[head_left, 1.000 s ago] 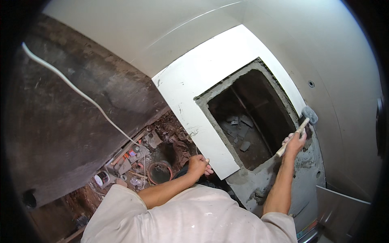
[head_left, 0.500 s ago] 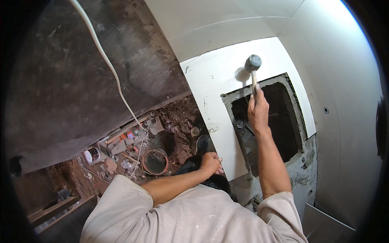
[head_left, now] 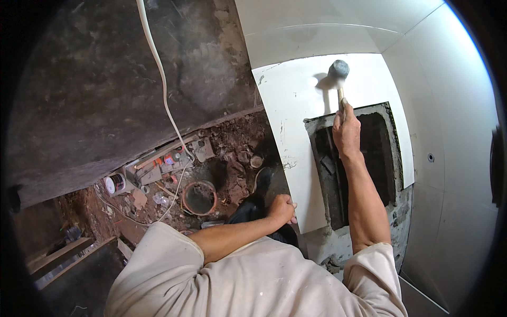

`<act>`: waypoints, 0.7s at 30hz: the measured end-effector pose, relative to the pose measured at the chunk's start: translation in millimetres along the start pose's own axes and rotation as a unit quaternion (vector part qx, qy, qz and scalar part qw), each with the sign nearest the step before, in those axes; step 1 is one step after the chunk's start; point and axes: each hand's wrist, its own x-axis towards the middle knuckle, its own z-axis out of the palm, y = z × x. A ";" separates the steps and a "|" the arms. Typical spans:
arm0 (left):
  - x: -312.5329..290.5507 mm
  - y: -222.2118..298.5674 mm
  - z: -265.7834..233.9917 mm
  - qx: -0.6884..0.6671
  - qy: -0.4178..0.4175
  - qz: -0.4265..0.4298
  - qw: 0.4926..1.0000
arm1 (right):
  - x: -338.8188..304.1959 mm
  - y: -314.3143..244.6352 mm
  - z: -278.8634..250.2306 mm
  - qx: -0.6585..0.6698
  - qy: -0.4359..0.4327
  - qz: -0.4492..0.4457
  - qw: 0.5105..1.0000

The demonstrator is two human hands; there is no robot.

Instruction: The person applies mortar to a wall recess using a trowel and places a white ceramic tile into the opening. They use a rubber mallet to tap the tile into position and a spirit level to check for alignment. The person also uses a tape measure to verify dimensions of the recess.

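Well, nearest the body, the left hand point(head_left: 283, 209) is half curled beside the near end of a white slab point(head_left: 290, 132); whether it touches the edge or pinches anything, I cannot tell. Just past it, the rough cement point(head_left: 319, 244) on the near side of a dark opening point(head_left: 372, 158) is bare, so that stretch looks to be what remains uncovered. The slab already lies along the opening's far side and both flanks, its right arm stopping shorter than its left. The right hand point(head_left: 347, 129), well apart from the other, is closed around the handle of a mallet point(head_left: 338, 71), whose head is over the far strip; contact there is unclear, so I would not call the bedding finished

To the left, a shoe point(head_left: 262, 179), a reddish bucket point(head_left: 214, 202) and loose rubble crowd the footing, with a white tub point(head_left: 114, 183) and a drooping cable point(head_left: 162, 84) beyond. The right forearm hides part of the opening, and pale wall panels point(head_left: 311, 39) close in the far side
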 end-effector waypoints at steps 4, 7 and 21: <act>1.9 0.9 -1.4 0.023 -0.009 0.013 1.000 | -5.0 -3.7 0.9 -0.016 0.004 -0.003 1.000; 2.4 2.2 -2.4 0.036 -0.012 0.016 0.999 | -14.8 -9.4 3.0 0.004 -0.022 -0.004 1.000; 4.7 14.9 -3.6 0.085 -0.004 0.001 0.996 | -55.1 -45.6 4.8 0.066 -0.062 0.058 0.994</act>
